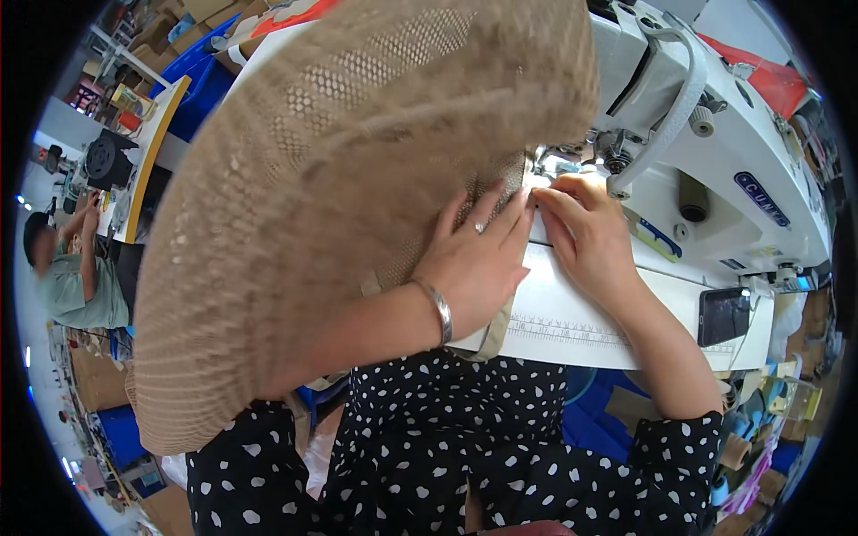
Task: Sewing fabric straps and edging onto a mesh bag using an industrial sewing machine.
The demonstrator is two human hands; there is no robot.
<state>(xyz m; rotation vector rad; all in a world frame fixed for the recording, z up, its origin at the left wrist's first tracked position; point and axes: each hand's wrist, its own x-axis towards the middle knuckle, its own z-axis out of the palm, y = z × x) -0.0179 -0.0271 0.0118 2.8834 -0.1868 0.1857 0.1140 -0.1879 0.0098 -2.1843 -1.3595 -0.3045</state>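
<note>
One white sewing machine (746, 152), one phone (724, 317)

Yellow-edged table (155, 159), blue bin (204, 87), cardboard boxes (98, 379), bright lights (27, 355)

The tan mesh fabric (366, 76) looked matt and rough, pierced with small holes; the binding strip (498, 330) was smoother, flat-finished cloth. The sewing machine (776, 165) had a glossy, smooth white casing. The bracelet (437, 308) was shiny, silvery metal, the smartphone (724, 316) glossy and glass-like, the polka-dot garment (438, 397) matt cloth.
</note>
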